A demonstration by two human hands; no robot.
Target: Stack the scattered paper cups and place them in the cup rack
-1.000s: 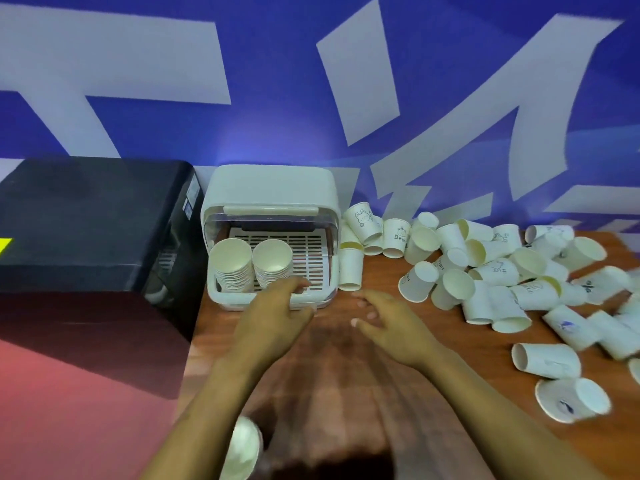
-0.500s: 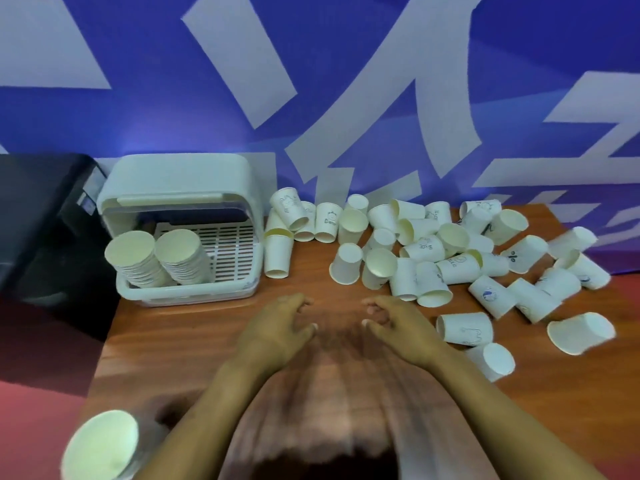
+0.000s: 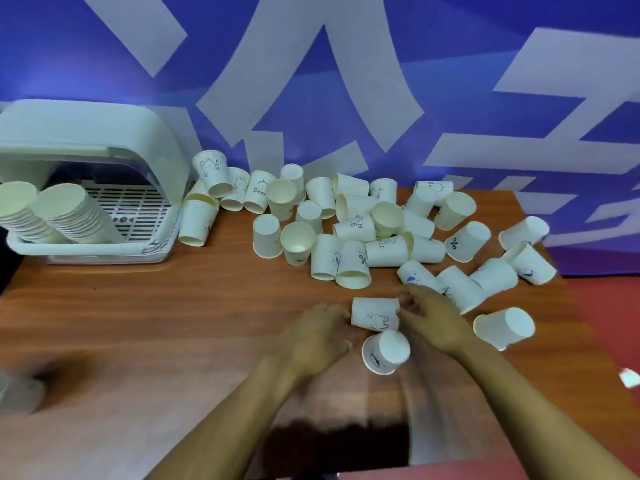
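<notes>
Both forearms reach over the wooden worktop [image 3: 138, 306] as the left hand [image 3: 317, 336] and right hand [image 3: 429, 318] close curled fingers on a sideways white paper cup [image 3: 374, 313] between them.

"hi" on paper cup [image 3: 212, 169]

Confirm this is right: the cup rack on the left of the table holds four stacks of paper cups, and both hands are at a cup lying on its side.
Not quite: the head view shows two stacks in the cup rack, not four. The rest stands: left hand and right hand are at the bear-print cup lying on its side.
</notes>
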